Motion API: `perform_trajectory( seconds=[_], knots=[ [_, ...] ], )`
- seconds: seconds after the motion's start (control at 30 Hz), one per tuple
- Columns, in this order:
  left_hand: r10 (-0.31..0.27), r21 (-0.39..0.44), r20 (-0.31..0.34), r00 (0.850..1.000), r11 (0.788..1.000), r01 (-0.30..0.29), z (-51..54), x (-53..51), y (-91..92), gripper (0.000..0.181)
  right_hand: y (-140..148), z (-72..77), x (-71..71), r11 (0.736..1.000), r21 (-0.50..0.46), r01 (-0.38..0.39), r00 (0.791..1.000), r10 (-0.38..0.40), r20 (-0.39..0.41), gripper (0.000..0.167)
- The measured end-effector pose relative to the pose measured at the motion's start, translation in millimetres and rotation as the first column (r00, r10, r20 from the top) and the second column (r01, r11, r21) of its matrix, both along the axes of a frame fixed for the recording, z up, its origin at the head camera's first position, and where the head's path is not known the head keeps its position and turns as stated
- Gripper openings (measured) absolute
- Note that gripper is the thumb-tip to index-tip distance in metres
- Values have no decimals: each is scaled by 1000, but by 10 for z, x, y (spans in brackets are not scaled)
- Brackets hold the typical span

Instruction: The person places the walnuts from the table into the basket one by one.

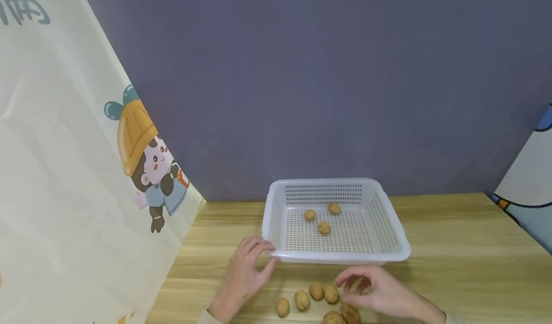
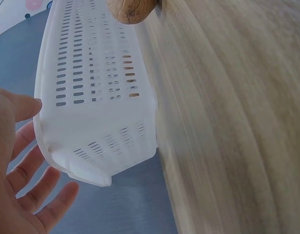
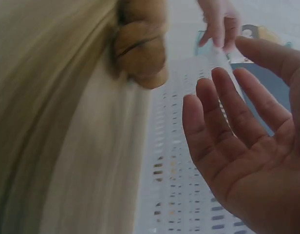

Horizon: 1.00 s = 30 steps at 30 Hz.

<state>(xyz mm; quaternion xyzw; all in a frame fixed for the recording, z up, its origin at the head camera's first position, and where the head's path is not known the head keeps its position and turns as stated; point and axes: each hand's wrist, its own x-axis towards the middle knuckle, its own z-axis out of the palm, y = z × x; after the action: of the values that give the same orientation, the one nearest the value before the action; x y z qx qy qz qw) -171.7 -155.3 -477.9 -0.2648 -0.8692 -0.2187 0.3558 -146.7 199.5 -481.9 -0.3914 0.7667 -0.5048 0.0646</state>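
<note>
Walnuts: three in the basket, six on the table

From the head view, I count three walnuts loose on the basket's floor and six more walnuts on the wood in front of it. The view's lower edge cuts off the nearest, so others could lie out of sight. I judge the work about a third along: three are in, and those in front of the basket look like what is left. My left hand is at the basket's near left corner, thumb and fingertips by the rim. My right hand curves beside the right end of the group, a gap between thumb and fingers, with no walnut in it that I can see.

From the left wrist, my thumb tip meets the rim while the other fingers spread, nearly straight, along its edge; I would call that a light touch, not a grip. One walnut shows at the top, outside the perforated wall.

From the right wrist, my fingers are loosely extended, thumb apart, palm bare. Blurred walnuts lie on the table nearby; how many, I cannot tell.
</note>
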Motion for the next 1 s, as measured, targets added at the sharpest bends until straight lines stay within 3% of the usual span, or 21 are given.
perform_trajectory(
  seconds=[0.23,0.6,0.8,1.0],
  knots=[
    [-7,9,-18,1000,1000,8,3,0,-16,26,70,-131,-72,999,41,-11,1000,11,15,28],
    [-15,16,-25,1000,1000,15,23,-6,-17,26,120,-232,-84,989,60,-136,972,122,199,35],
    [-6,13,-1,1000,1000,6,-2,15,-15,26,133,-268,-59,984,97,-148,968,124,217,35],
    [-8,10,-17,1000,1000,8,3,7,-12,28,157,-284,-71,981,85,-175,957,149,250,37]
  ],
)
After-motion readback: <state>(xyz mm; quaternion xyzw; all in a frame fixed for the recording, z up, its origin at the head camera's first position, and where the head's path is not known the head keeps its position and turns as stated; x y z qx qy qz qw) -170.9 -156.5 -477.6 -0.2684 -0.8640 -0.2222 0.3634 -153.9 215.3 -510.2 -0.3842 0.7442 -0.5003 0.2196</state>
